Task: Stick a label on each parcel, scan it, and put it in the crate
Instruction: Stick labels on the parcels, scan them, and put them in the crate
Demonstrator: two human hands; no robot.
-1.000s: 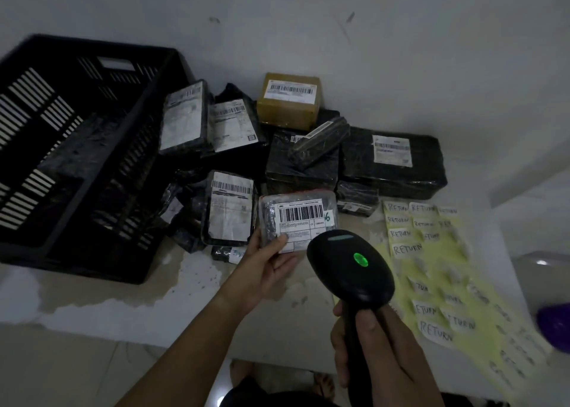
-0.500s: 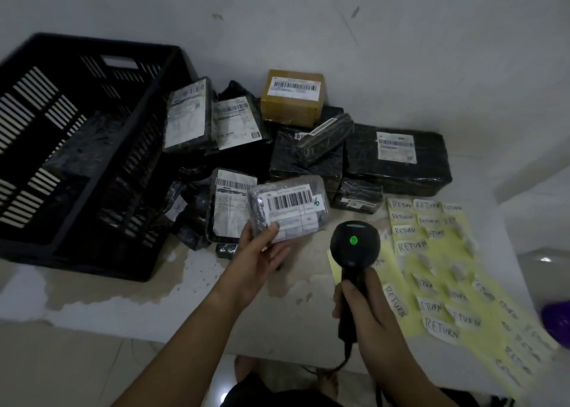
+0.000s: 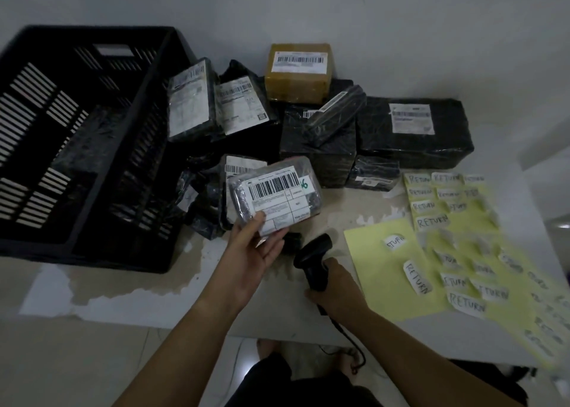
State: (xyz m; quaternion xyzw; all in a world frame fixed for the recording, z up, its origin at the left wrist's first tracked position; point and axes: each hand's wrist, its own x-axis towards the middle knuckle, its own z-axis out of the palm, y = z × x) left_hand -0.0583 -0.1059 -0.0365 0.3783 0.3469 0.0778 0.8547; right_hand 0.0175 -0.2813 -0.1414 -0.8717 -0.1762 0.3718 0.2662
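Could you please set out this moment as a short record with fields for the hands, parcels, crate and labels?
left hand: holds the clear-wrapped parcel, thumb on its barcode label
right hand: grips the barcode scanner, low by the table
crate: black slatted crate at left on the table
waiting parcels: black-wrapped parcels and a brown box against the wall
labels: handwritten RETURN stickers on yellow sheets at right

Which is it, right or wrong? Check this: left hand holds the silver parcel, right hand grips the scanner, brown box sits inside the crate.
Wrong on one point: the head view shows the brown box outside the crate, among the other parcels beside it. The left hand holds the silver parcel and the right hand grips the scanner.
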